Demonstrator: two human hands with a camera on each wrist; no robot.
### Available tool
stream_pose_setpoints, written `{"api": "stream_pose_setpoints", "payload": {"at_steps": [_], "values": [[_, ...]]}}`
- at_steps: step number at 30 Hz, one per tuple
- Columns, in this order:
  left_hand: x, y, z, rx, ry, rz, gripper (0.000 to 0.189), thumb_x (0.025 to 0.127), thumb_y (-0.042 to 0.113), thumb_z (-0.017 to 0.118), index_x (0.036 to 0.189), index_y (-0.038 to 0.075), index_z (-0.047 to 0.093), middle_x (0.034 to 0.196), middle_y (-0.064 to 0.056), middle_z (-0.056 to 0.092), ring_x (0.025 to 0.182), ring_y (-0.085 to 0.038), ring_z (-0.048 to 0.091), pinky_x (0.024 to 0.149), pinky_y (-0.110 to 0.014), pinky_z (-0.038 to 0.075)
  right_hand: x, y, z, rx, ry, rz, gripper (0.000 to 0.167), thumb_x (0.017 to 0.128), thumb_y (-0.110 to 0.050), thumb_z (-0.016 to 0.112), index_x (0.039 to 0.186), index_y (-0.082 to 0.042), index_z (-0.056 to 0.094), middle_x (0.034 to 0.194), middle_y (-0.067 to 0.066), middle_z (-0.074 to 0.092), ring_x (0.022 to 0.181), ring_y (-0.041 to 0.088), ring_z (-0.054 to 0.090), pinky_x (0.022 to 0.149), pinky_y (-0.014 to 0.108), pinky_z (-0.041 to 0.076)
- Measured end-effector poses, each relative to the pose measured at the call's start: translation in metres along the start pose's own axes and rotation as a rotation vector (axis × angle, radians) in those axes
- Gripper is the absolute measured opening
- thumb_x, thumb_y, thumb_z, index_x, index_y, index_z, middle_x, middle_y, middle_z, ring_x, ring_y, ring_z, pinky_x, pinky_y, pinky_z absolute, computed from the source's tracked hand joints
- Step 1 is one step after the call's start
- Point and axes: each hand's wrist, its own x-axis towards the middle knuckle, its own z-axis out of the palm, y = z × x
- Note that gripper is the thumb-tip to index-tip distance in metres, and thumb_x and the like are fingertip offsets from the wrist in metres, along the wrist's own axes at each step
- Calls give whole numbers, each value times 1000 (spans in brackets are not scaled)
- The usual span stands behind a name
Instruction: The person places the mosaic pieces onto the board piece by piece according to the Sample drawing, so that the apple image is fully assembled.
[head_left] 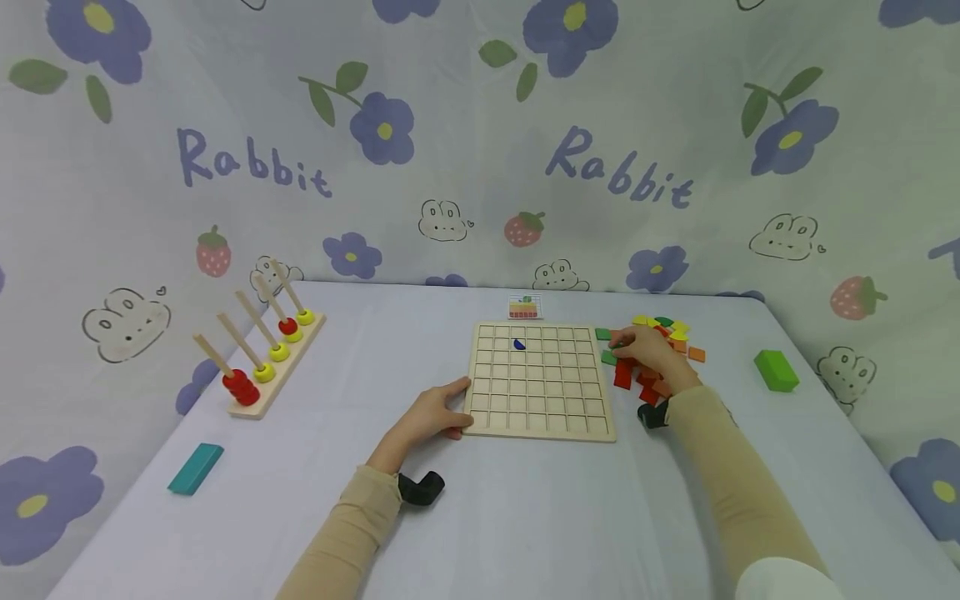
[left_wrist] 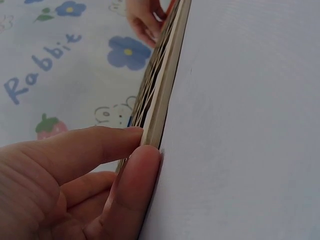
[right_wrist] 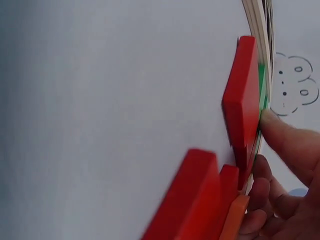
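A square wooden grid board (head_left: 540, 379) lies flat on the table, with a small blue piece (head_left: 519, 344) on one of its upper cells. At the board's left edge rests my left hand (head_left: 431, 414), index finger and thumb spread apart against the wood. The left wrist view shows those two fingertips (left_wrist: 145, 162) touching the edge. My right hand (head_left: 648, 348) is over a pile of coloured tiles just right of the board. Its fingertips pinch a green tile (right_wrist: 260, 135), partly hidden by the fingers. Red tiles (right_wrist: 242, 95) lie close by.
Behind the board lies a small pattern card (head_left: 525, 307). An abacus-like bead stand (head_left: 258, 403) with upright pegs is at the left. A teal block (head_left: 197, 468) lies at the front left, a green block (head_left: 777, 371) at the far right. A printed curtain hangs behind.
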Motion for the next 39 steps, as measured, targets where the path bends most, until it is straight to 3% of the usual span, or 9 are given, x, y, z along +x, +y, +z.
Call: {"api": "stream_pose_setpoints", "payload": {"at_steps": [5,11,19,23,32,35,39], "values": [[0,0,1,-2,-1,6,73,76,6,71,141,8,39,107,-17,59,49,-12,59,54,-27,52,-1,-4,-1,-102,35,-39,30,89,-14,60,115,1,60,115,26,54,100,35,49,89,48,41],[0,0,1,-16,-3,8,72,77,5,71,141,8,38,118,-19,55,50,-12,59,55,-28,53,-4,-7,-1,-74,56,-28,23,87,-11,61,106,3,58,107,23,55,91,32,49,82,42,44],[-2,5,1,-2,-4,-3,72,78,5,70,142,8,37,105,-15,59,51,-12,59,55,-28,52,-6,-9,1,-74,69,7,33,87,-13,62,115,3,57,106,20,53,92,30,48,82,41,42],[-3,6,1,-5,0,-10,71,78,5,70,142,8,38,109,-16,58,51,-12,59,55,-28,53,-5,-10,1,-110,71,10,34,87,-13,62,116,4,58,108,22,53,93,32,49,83,43,44],[-3,4,1,15,-4,-11,71,79,6,70,142,9,37,108,-16,58,51,-12,59,55,-27,52,-7,-13,0,-93,96,-1,23,85,-13,65,101,1,56,102,20,54,85,29,48,71,36,43],[-3,4,1,15,-6,-10,71,79,6,70,142,9,37,111,-18,58,51,-12,59,55,-27,52,-3,-17,0,-37,112,-12,25,86,-13,64,105,0,57,105,20,54,89,31,49,75,38,43],[-3,4,1,6,-1,-9,71,78,5,70,142,8,38,119,-20,55,50,-12,59,55,-27,52,3,-32,2,175,86,2,36,91,-16,59,124,-4,55,124,20,50,107,32,47,91,44,40]]}}
